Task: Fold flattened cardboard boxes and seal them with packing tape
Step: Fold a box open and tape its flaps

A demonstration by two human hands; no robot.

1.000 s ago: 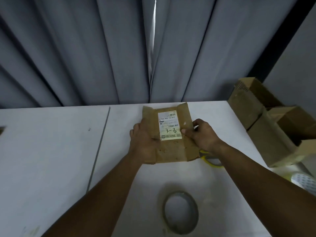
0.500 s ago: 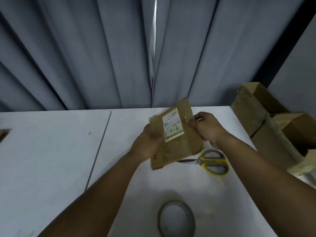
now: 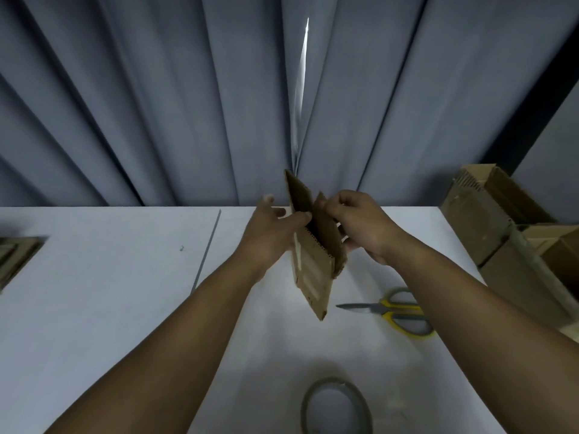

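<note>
Progress: early stage. The grey ring-shaped roll of packing tape [image 3: 327, 383] lies flat on the near part of the white table [image 3: 109, 292], with no hand on it, so sealing hasn't started. The yellow-and-grey-handled scissors [image 3: 383, 308] lie just beyond it to the right, also untouched.

Above the table, mid-air, is the small brown flattened cardboard box [image 3: 313, 277], held tilted on edge with one corner pointing down. The left hand [image 3: 266, 236] grips its left wall, thumb hooked at the opening. The right hand [image 3: 363, 227], fingers curled, pinches the right wall. The walls are parted in a narrow V with a dark gap between them, so my read is that the box is just being popped open. Left to do: square the box, fold the flaps, tape the seams.

Materials:
- **Tape:** thin-walled hoop, dull, wide hollow centre.
- **Scissors:** plastic loops, pointed metal blades closed.
- **Box:** corrugated, fluting visible along a cut edge, pale strip on the near face, worn and a bit ragged at one edge, stiff but creasable.
- **Table:** smooth, matte, with a thin seam line running across it.

Farther right, a stack of bigger brown cardboard boxes [image 3: 488, 233] stands at the table's edge, flaps open and rough. At the far left edge is a brown flat piece [image 3: 15, 255]; I can't tell what it is. Behind everything hangs a grey pleated fabric curtain [image 3: 156, 104] in soft vertical folds, with a bright slit at its middle.
</note>
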